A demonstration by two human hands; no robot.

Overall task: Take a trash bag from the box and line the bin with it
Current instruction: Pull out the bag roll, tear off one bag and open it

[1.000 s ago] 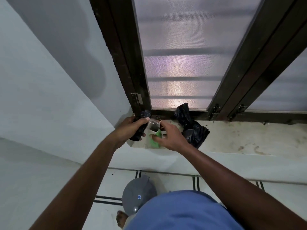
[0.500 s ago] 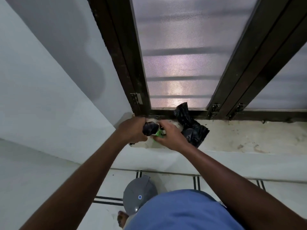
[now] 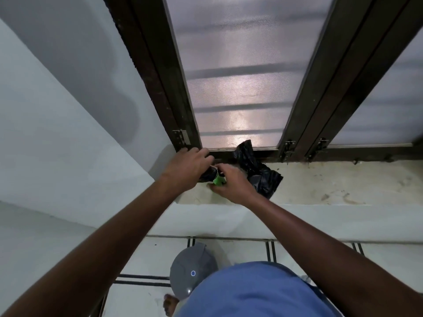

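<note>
1. At the bottom of the frame, a grey bin point(image 3: 193, 269) with its lid on stands on the floor by a bare foot point(image 3: 170, 305).
2. Higher up, in the middle, both hands meet on the window sill point(image 3: 320, 186).
3. The left hand point(image 3: 188, 167) wraps around a black roll of bags point(image 3: 209, 173).
4. The right hand point(image 3: 231, 185) holds the green box point(image 3: 218, 179).
5. Just right of the hands, a loose black trash bag point(image 3: 261, 175) lies crumpled against the window frame point(image 3: 304, 110).

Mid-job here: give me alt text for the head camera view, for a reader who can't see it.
Both hands meet over a small green box on a window sill: the left hand grips a black roll at the box, and the right hand holds the box. A loose black trash bag lies beside them; a grey lidded bin stands on the floor below.
</note>
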